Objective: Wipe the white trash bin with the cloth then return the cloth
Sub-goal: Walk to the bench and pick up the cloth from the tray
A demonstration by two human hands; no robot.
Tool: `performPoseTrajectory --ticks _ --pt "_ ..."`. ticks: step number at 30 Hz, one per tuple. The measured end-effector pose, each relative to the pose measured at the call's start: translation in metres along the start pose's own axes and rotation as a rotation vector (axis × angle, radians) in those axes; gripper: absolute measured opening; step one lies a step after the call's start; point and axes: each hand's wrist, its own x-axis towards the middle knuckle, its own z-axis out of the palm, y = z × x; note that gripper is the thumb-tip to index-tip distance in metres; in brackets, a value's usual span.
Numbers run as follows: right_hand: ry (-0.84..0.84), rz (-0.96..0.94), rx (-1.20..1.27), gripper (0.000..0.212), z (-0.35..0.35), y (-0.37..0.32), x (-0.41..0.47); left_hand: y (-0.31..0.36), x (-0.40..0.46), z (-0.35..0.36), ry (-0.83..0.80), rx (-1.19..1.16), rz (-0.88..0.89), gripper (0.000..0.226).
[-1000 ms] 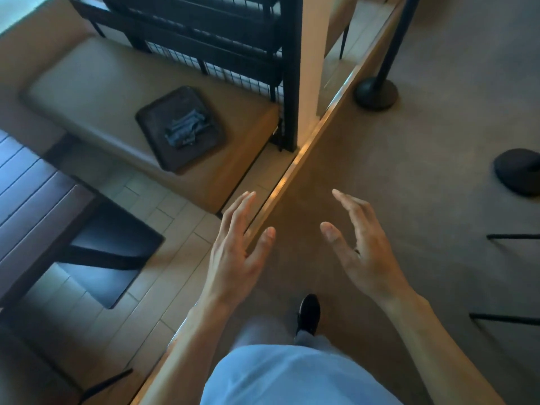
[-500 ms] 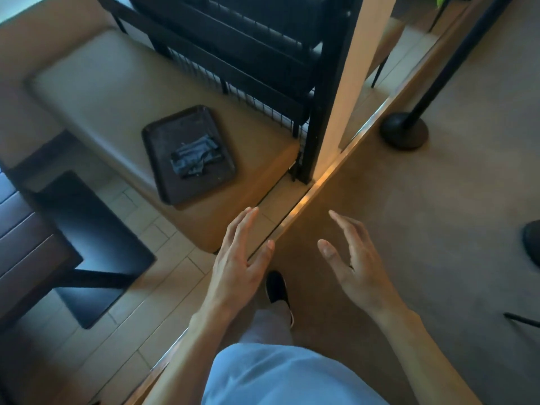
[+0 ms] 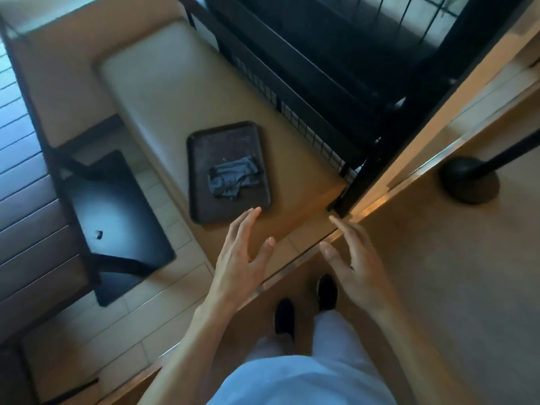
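Both hands are empty, fingers straight and loosely spread. The left hand (image 3: 242, 255) reaches forward with its fingertips (image 3: 253, 212) just short of the near edge of a dark tray (image 3: 198, 171); I cannot tell whether they touch it. The right hand (image 3: 355, 264) hovers beside it over the metal floor strip (image 3: 377, 204), palm turned inward, gripping nothing.

On the tray lies the cloth (image 3: 233, 178), in the near right part of it, well within the rim. The tray sits on a tan padded bench (image 3: 157, 92), toward its near right end, close to a black metal rack (image 3: 336, 68) that stands at the far right. Keeping the cloth on a tray looks like a way to give it a fixed home and to keep a possibly damp rag off the upholstery, which also marks where it should go back afterwards.

That cloth is dark grey, crumpled and partly folded over itself, with ragged overlapping edges; it looks thin and limp, so a simple pinch or scoop with the left hand should lift it. No white trash bin shows anywhere in view, so the wiping has evidently not begun and the job seems at its very start, with the pickup as the step in hand. A black stanchion base (image 3: 469, 182) stands on the carpet at the right, and the person's dark shoes (image 3: 284, 315) are at the near edge.
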Motion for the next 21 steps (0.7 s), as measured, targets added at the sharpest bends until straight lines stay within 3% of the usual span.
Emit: performPoseTrajectory --ticks 12,21 --pt "-0.308 -0.169 -0.052 0.058 -0.021 0.014 0.145 0.006 0.054 0.033 0.282 -0.018 -0.301 0.063" --pt "-0.410 -0.290 -0.087 0.055 -0.009 -0.013 0.226 0.001 0.103 0.035 0.401 0.002 -0.364 0.062"
